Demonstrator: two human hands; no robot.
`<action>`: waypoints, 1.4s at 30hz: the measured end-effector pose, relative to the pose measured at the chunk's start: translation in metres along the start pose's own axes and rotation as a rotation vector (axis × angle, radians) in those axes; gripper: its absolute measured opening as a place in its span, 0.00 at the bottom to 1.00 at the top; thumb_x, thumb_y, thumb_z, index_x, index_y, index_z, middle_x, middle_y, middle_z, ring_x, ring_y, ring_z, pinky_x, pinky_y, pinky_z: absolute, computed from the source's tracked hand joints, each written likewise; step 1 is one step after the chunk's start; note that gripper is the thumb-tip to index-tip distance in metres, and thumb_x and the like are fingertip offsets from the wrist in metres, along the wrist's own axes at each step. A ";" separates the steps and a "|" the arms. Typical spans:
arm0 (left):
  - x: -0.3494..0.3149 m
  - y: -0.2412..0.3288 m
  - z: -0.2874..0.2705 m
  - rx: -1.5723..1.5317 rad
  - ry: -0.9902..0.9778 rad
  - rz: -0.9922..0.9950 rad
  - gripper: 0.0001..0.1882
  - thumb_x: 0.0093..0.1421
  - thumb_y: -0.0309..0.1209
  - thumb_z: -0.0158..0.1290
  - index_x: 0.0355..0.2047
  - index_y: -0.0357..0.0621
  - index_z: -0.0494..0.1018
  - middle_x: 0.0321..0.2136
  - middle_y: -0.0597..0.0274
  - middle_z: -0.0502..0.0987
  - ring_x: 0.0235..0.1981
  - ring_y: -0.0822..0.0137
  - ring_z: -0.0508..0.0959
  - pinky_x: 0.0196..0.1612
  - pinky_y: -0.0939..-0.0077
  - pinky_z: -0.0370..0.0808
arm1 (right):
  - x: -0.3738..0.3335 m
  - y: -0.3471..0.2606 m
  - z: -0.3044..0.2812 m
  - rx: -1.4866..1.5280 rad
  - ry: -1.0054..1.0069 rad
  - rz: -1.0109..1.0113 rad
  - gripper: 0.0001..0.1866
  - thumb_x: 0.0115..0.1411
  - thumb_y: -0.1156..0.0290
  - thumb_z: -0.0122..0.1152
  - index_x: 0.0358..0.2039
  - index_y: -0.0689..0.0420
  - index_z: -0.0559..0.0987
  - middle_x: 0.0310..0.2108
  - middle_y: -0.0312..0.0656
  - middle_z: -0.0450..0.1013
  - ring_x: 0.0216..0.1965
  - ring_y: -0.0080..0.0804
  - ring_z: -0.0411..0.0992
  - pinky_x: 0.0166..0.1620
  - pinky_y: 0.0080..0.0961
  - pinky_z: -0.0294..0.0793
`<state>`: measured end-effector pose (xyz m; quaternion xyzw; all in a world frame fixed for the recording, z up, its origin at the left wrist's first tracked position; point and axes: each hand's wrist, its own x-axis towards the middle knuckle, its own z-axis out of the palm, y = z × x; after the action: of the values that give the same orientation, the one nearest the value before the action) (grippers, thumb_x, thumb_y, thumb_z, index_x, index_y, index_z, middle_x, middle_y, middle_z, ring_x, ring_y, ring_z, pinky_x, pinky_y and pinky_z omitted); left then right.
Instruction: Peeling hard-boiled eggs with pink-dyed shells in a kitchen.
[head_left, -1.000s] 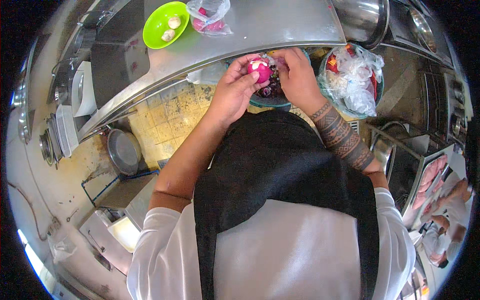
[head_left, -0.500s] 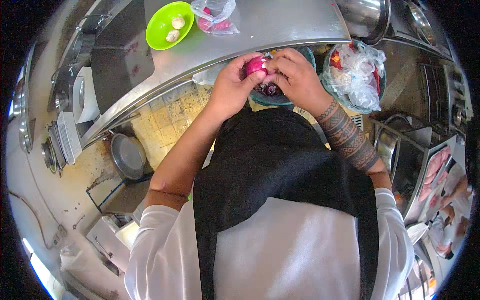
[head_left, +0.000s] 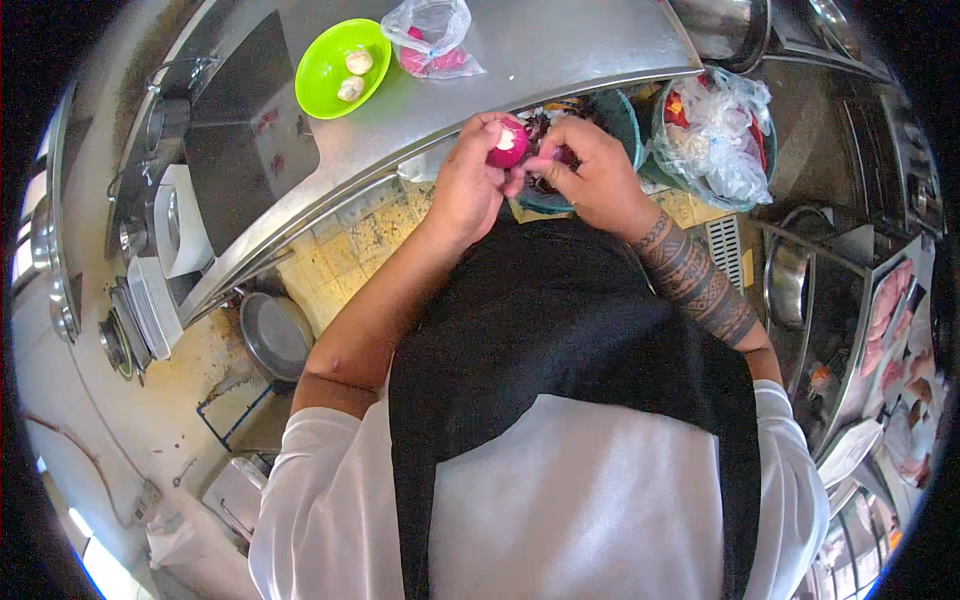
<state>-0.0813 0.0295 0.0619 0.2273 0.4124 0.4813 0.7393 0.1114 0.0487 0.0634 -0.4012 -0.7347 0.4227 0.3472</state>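
Geometric tattoo bands [head_left: 693, 278] lie behind the right hand [head_left: 597, 180]; farther back, short white sleeves [head_left: 315, 480] flank a black apron [head_left: 560, 310].

No text, label, brand, number or sign can be read anywhere in the head view.
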 end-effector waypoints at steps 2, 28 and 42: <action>0.003 0.003 -0.002 -0.024 0.010 -0.012 0.13 0.71 0.38 0.44 0.49 0.44 0.66 0.36 0.61 0.74 0.30 0.68 0.74 0.28 0.74 0.67 | -0.005 0.021 0.004 -0.024 0.044 0.084 0.12 0.57 0.69 0.69 0.37 0.59 0.76 0.33 0.46 0.75 0.36 0.48 0.75 0.41 0.40 0.74; 0.012 -0.001 0.017 -0.052 0.044 -0.002 0.16 0.72 0.47 0.36 0.41 0.52 0.68 0.29 0.67 0.73 0.23 0.73 0.69 0.20 0.78 0.60 | 0.009 -0.011 0.031 0.060 0.350 0.090 0.12 0.70 0.68 0.51 0.43 0.63 0.77 0.37 0.56 0.77 0.40 0.57 0.77 0.45 0.44 0.76; 0.018 -0.002 0.034 0.005 0.139 -0.104 0.19 0.71 0.47 0.39 0.31 0.52 0.71 0.22 0.68 0.73 0.19 0.73 0.71 0.17 0.76 0.62 | 0.013 -0.010 0.019 -0.125 0.308 -0.017 0.13 0.71 0.65 0.49 0.40 0.62 0.76 0.33 0.56 0.76 0.35 0.59 0.75 0.41 0.49 0.73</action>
<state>-0.0485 0.0468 0.0722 0.1733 0.4753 0.4559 0.7323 0.0868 0.0511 0.0667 -0.4756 -0.7012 0.3068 0.4336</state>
